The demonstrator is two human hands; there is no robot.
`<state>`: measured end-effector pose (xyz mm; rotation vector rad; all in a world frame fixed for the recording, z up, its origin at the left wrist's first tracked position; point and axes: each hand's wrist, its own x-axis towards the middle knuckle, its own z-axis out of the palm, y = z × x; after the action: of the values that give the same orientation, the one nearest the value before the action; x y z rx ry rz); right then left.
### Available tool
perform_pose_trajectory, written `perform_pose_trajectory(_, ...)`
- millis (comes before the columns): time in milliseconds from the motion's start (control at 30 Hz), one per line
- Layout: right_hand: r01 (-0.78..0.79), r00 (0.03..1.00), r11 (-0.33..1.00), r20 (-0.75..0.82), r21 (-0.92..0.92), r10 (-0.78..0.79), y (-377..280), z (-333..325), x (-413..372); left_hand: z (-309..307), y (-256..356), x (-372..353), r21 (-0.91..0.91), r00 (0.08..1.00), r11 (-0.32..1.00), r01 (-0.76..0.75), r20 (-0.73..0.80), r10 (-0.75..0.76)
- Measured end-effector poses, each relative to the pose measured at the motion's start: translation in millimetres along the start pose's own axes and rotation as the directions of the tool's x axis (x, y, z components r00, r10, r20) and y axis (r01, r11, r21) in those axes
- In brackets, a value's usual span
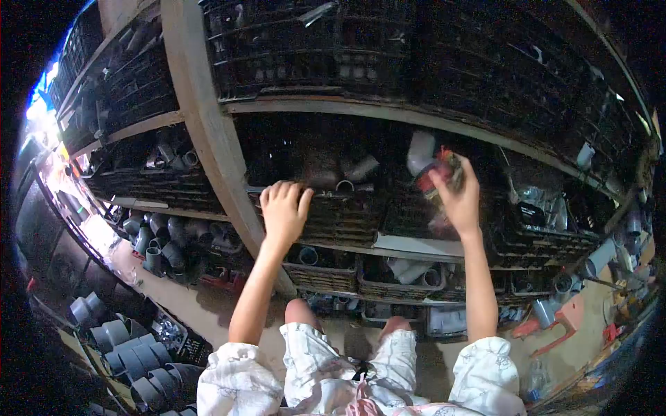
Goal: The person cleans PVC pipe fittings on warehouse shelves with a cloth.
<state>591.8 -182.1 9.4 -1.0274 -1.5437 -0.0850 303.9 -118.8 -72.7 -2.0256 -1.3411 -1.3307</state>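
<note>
My left hand (283,208) rests at the front of a black plastic crate (340,218) on the middle shelf, its fingers curled over the rim and the thumb apart. In my right hand (459,197) is a crumpled reddish cloth (436,177), blurred and partly hidden by the fingers; its exact kind is hard to make out. Just behind the cloth a grey pipe elbow (420,151) stands out of the crate area. Near my left hand, a grey pipe fitting (364,166) lies inside the dark crate.
A wooden post (201,111) rises left of my left hand, and a shelf board (388,111) runs above both hands. Lower crates (402,288) hold more fittings. Grey pipe fittings (135,350) are piled at lower left; a red plastic piece (555,322) lies at right.
</note>
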Motion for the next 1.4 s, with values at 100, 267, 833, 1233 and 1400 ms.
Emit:
perform_pose_trajectory(100, 0.197, 0.976, 0.977, 0.113, -0.077, -0.188, -20, 34, 4, 11, 3, -11, 0.078, 0.993, 0.997, -0.016, -0.115, 0.024)
perform_pose_trajectory(267, 0.075, 0.875, 0.991, 0.484, -0.107, -0.014, -10, 104, 25, 15, -3, -12, 0.036, 0.989, 0.999, 0.003, -0.150, 0.002)
perform_pose_trajectory(833, 0.049, 0.833, 0.879, 0.505, -0.474, 0.225, -4, 129, 9, 56, -85, 107, 0.183, 0.428, 0.980, 0.072, 0.882, -0.196)
perform_pose_trajectory(1233, 0.027, 0.828, 0.882, 0.505, -0.470, 0.243, -4, 133, 9, 103, -106, 94, 0.225, -0.155, 0.937, -0.267, 0.950, -0.272)
perform_pose_trajectory(1400, -0.010, 0.839, 0.886, 0.478, -0.464, 0.260, -6, 133, 9, 109, -108, 93, 0.256, -0.117, 0.942, -0.218, 0.951, -0.285)
